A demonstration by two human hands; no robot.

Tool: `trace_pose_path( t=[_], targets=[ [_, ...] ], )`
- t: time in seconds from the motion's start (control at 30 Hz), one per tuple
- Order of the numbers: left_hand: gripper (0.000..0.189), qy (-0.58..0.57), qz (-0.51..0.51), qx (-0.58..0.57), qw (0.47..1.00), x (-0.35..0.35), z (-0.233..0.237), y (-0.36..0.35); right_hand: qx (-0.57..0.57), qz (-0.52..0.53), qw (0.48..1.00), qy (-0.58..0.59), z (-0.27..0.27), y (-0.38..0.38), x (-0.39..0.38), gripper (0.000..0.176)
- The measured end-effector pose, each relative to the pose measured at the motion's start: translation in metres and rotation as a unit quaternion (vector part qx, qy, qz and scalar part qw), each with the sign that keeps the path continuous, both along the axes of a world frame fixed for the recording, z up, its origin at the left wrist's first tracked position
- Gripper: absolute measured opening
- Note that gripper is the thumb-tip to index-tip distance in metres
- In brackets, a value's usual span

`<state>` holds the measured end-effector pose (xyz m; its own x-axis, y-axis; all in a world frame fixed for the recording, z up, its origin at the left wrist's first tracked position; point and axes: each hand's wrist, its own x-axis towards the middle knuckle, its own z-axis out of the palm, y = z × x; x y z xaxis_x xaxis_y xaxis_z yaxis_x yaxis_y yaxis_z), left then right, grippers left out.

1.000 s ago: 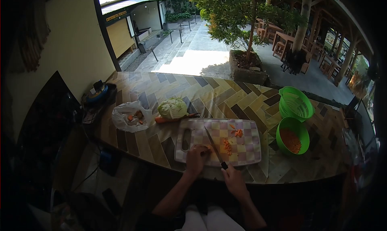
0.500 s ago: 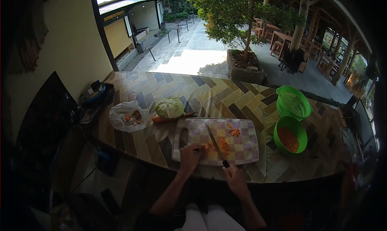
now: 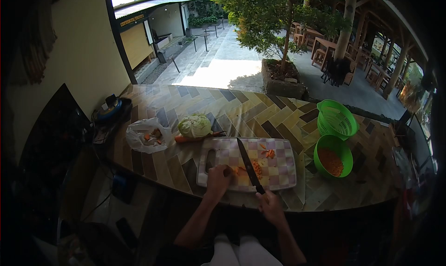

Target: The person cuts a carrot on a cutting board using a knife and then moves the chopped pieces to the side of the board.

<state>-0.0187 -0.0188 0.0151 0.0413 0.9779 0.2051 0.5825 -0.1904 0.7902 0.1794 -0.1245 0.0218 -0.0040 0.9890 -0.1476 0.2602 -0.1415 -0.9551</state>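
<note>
My right hand (image 3: 271, 206) is closed around the handle of a kitchen knife (image 3: 247, 164), whose blade slants away across the checkered cutting board (image 3: 284, 177). My left hand (image 3: 217, 178) rests at the board's near left, fingers pinched at small orange carrot pieces (image 3: 235, 171) that they partly cover. Finely diced carrot (image 3: 257, 168) lies just right of the blade. Farther up the board is a small pile of carrot sticks (image 3: 268, 152).
Behind the board sit a cabbage (image 3: 195, 125) and a whole carrot (image 3: 184, 139). A plastic bag (image 3: 137, 140) with scraps lies left. On the right, a green bowl (image 3: 347, 151) holds chopped carrot, beside a green colander (image 3: 350, 122). The table's near edge curves before me.
The knife blade has turned, now looking darker, and its handle has shifted slightly toward me. My left hand stays in nearly the same place.
</note>
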Motion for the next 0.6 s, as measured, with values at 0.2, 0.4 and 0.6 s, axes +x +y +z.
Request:
trace_pose_path(
  t=[0.2, 0.4, 0.6],
  targets=[
    [0.015, 0.055, -0.008, 0.056, 0.997, 0.001, -0.002, 0.004, 0.002, -0.009, 1.0, 0.03, 0.004, -0.004, 0.006, 0.028],
    [0.013, -0.002, -0.021, 0.036, 0.999, 0.002, 0.013, 0.01, 0.002, -0.019, 1.0, -0.001, 0.013, -0.013, 0.009, 0.029],
    [0.011, 0.138, -0.202, 0.166, 0.955, 0.016, 0.023, 0.037, 0.0, -0.025, 1.0, -0.012, 0.02, -0.018, 0.012, 0.033]
  ],
)
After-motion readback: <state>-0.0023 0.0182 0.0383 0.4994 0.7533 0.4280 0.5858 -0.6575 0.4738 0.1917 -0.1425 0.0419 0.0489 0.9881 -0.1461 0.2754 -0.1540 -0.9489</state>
